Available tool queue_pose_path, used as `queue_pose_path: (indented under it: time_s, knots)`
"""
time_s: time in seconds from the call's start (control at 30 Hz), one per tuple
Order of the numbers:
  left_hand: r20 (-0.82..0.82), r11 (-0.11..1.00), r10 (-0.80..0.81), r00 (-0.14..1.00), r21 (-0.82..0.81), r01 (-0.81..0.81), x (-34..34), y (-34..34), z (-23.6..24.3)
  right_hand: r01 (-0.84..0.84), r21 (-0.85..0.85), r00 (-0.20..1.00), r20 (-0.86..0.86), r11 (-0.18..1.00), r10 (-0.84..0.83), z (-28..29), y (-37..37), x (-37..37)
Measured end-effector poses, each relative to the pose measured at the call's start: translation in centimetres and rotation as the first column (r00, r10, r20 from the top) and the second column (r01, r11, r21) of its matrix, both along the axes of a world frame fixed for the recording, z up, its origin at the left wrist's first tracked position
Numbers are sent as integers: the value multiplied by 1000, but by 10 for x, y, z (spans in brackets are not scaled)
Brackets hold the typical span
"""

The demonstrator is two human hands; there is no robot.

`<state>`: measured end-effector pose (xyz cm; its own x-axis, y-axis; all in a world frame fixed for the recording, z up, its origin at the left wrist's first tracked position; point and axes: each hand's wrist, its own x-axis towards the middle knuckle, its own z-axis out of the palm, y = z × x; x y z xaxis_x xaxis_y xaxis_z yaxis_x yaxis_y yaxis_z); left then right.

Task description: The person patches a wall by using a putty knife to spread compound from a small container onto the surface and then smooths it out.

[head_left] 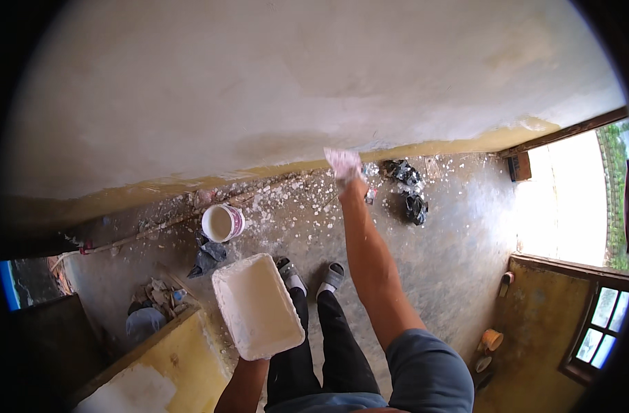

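My left hand (256, 363) supports a rectangular white tub (223, 296) from its near end; the fingers are hidden under it. The tub's inside is coated with pale plaster paste. My right arm reaches far forward to the wall (314, 82). In my right hand (353, 187), closed, is a wide-bladed putty knife (342, 161) smeared with whitish paste, its blade at the lower part of the wall. Pale grey plaster covers most of that wall, with a yellow strip (424, 147) along its bottom.
A white bucket (222, 223) stands on the floor left of centre, beside a dark plastic bag (208, 256). White crumbs and crumpled black plastic (415, 206) litter the floor along the wall. A low yellow partition (183, 344) is near left; a bright doorway (562, 199) opens at right.
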<state>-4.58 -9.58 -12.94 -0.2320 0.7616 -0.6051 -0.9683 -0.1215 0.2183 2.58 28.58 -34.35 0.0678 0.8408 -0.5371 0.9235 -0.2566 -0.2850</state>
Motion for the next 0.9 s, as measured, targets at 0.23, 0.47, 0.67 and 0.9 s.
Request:
queue_pose_path:
  time_s: [0.23, 0.47, 0.67, 0.9]
  knots:
    - [-85, 982, 95, 992, 169, -80, 7, -11, 23, 254, -646, -407, -747, 720, -526, 41, -202, 118]
    - [28, 875, 52, 998, 481, -59, 11, 16, 79, 105, -241, -237, -948, 965, -211, 333, -207, 164]
    - [-249, 866, 85, 965, 498, 52, 18, 38, 155, -253, 795, 106, -544, 551, 833, 472, -174, 131]
    - [46, 820, -216, 975, 551, 155, 16, 52, 202, -572, 821, -38, -20, -5, 999, 534, -179, 100]
